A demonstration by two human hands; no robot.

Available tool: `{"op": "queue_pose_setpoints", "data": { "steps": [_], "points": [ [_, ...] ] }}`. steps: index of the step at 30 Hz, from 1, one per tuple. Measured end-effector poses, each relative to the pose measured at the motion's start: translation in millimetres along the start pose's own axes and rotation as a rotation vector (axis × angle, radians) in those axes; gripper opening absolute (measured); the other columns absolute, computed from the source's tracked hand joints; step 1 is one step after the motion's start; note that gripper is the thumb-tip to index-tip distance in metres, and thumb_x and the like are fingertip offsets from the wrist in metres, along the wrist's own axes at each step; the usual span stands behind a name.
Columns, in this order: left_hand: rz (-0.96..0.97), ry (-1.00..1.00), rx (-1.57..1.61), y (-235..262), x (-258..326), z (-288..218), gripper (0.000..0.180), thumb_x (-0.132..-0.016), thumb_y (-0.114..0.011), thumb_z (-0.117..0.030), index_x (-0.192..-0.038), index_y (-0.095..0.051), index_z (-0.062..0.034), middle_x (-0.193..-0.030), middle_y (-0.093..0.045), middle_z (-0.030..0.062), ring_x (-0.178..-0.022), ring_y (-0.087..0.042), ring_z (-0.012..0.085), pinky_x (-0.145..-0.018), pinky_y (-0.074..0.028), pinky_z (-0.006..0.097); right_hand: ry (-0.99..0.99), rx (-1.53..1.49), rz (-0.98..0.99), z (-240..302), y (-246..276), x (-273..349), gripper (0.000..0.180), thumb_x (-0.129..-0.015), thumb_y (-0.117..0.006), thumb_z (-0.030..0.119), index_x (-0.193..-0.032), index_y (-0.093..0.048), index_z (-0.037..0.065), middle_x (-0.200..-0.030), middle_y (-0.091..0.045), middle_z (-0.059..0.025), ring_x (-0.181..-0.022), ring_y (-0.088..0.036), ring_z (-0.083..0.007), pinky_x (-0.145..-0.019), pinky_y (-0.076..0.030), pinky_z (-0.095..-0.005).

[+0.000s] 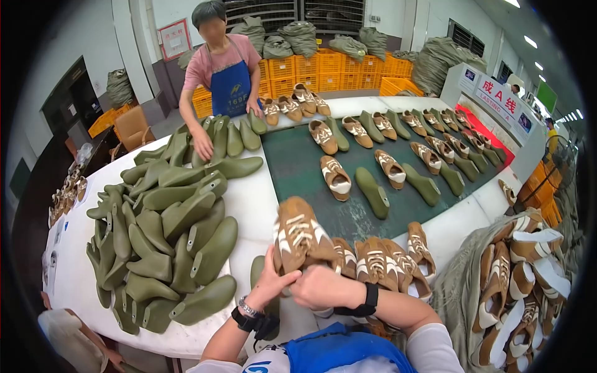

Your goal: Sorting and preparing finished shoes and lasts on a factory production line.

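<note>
Just in front of me, a brown lace-up shoe upper with white stripes is held up, toe pointing away. My left hand is closed on its near left side. Against its heel end, my right hand forms a fist gripping the edge; what lies inside the fist is hidden. Close by on the right, several similar brown uppers rest on the white table edge. A green shoe last lies left of my left hand, partly covered by it.
A large heap of green lasts covers the white table at left. Uppers and lasts stand in rows on the green conveyor belt. A sack of uppers stands at right. Across the table, a co-worker touches lasts.
</note>
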State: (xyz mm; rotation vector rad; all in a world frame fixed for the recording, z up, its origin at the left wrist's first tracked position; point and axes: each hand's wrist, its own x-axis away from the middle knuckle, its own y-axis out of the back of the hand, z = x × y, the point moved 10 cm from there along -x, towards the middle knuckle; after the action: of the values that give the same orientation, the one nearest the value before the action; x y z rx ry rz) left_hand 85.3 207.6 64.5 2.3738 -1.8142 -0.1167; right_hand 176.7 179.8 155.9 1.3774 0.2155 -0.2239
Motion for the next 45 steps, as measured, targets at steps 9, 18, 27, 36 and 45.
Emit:
{"op": "queue_pose_setpoints", "data": {
  "steps": [9, 18, 27, 36, 45],
  "points": [
    [-0.159, -0.123, -0.408, 55.3, -67.4, -15.7, 0.068, -0.067, -0.065, -0.013, -0.127, -0.037, -0.0028, -0.093, -0.06, 0.0206, -0.087, -0.061, 0.0303, -0.077, -0.049, 0.038, -0.173, -0.002, -0.154, -22.8, 39.8, -1.7, 0.031, -0.072, -0.066, 0.023, -0.095, -0.055, 0.005, -0.089, -0.059, -0.0104, -0.085, -0.058, -0.0261, -0.082, -0.043, -0.0383],
    [-0.289, -0.143, -1.337, 151.5, -290.0, 16.5, 0.073, -0.06, -0.069, -0.016, -0.127, -0.038, -0.0106, -0.102, -0.058, 0.0145, -0.104, -0.052, 0.0326, -0.092, -0.033, 0.051, -0.736, -0.079, -0.295, -82.5, 75.5, 129.9, 0.031, -0.071, -0.069, 0.013, -0.099, -0.06, 0.005, -0.097, -0.059, -0.0107, -0.086, -0.058, -0.0289, -0.075, -0.047, -0.0357],
    [-0.084, 0.174, -1.43, 128.2, -333.6, 119.8, 0.033, -0.084, -0.045, -0.018, -0.117, -0.049, -0.0174, -0.101, -0.063, 0.0144, -0.1, -0.058, 0.0327, -0.085, -0.042, 0.05, -0.944, -0.083, -0.299, -79.3, 82.4, 163.1, 0.02, -0.072, -0.065, 0.005, -0.091, -0.061, 0.002, -0.083, -0.062, -0.0131, -0.073, -0.061, -0.0301, -0.066, -0.049, -0.0349],
    [-0.047, -0.199, -0.357, 204.8, -298.5, 13.5, 0.042, -0.067, -0.05, 0.006, -0.108, -0.058, -0.0015, -0.097, -0.063, 0.0132, -0.093, -0.059, 0.0237, -0.083, -0.045, 0.03, -0.941, -0.108, -0.332, -82.8, 81.6, 180.9, 0.014, -0.073, -0.063, 0.006, -0.087, -0.062, 0.004, -0.078, -0.063, -0.0125, -0.07, -0.061, -0.0301, -0.064, -0.049, -0.035],
    [-0.22, -0.278, -0.48, 207.7, -301.0, -92.1, 0.055, -0.068, -0.049, 0.006, -0.121, -0.049, -0.0061, -0.095, -0.063, 0.0187, -0.091, -0.06, 0.0304, -0.08, -0.047, 0.036, -0.961, -0.081, -0.373, -88.4, 85.5, 188.8, 0.016, -0.072, -0.064, 0.006, -0.088, -0.062, 0.004, -0.073, -0.061, -0.0122, -0.066, -0.059, -0.0295, -0.06, -0.048, -0.035]
  ]
}}
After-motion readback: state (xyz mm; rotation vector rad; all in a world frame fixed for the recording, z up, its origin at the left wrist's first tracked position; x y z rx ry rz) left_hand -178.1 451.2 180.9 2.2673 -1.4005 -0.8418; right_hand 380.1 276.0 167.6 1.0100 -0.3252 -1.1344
